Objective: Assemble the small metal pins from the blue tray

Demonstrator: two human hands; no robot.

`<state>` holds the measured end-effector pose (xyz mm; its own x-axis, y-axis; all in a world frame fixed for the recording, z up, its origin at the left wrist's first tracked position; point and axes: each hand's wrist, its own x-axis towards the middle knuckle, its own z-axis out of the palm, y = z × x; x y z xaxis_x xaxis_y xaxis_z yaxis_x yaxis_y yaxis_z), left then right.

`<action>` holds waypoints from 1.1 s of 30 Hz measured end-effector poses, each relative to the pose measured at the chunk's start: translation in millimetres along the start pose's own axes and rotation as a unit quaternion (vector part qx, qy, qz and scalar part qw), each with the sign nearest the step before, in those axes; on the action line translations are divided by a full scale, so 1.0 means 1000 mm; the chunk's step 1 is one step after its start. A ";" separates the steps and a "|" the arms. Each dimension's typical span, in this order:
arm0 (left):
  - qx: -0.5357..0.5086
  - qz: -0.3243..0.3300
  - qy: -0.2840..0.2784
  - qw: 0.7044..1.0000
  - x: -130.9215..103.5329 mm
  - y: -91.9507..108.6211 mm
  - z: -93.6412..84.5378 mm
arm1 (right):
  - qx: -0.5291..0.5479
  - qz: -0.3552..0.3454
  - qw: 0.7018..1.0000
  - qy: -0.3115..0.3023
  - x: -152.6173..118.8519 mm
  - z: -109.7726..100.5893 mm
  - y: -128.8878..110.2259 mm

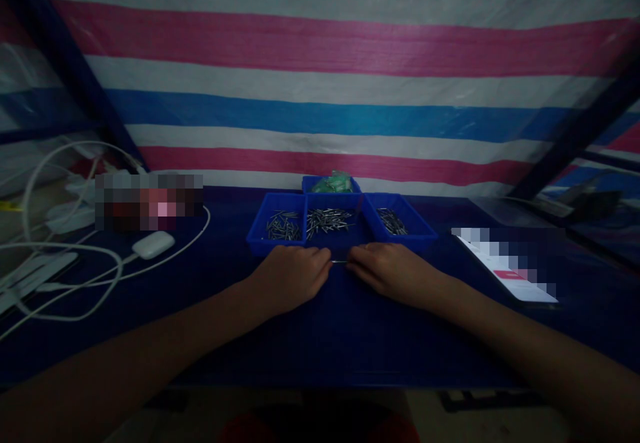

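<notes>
In the head view, both forearms reach in over the bench [320, 336]; the left hand [295, 273] and right hand [395, 266], backs up, have their fingers curled on opposite ends of a thin metal piece [339, 262] (its ends hidden), just nearer than the blue bins [277, 218]; pixelation masks part of the phone [520, 283]; no writing is legible.

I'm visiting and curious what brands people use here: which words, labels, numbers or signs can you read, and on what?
None can be read.
Lit screen at right: pixelated, unreadable.
Object among the cables at left: also pixelated.
Blue trays and white adapter: no markings I can make out.
</notes>
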<state>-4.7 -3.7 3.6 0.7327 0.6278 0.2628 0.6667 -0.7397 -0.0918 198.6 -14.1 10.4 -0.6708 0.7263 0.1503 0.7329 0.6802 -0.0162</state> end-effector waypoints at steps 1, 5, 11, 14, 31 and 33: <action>0.000 0.000 0.002 1.000 0.000 0.000 0.000 | -0.003 0.000 1.000 0.001 0.000 0.000 0.000; 0.001 -0.002 0.003 1.000 0.000 0.000 -0.002 | -0.008 0.005 1.000 -0.001 0.000 0.000 0.000; 0.000 -0.002 -0.003 1.000 0.000 0.000 -0.003 | 0.001 0.010 1.000 -0.009 0.000 -0.002 -0.002; 0.003 -0.005 -0.011 1.000 0.000 0.000 -0.002 | 0.004 0.008 1.000 -0.010 0.001 -0.002 -0.001; -0.010 -0.019 -0.015 1.000 0.002 0.000 0.000 | -0.027 0.011 1.000 0.003 0.000 -0.003 0.001; -0.023 -0.025 -0.009 0.999 0.003 -0.001 0.000 | -0.038 0.007 0.999 0.003 0.000 -0.002 0.000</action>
<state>-3.2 -1.5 4.4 0.7012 0.6683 0.2483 0.6960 -0.7171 -0.0356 199.4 -14.3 12.8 -0.6599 0.7349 0.1563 0.7488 0.6603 0.0569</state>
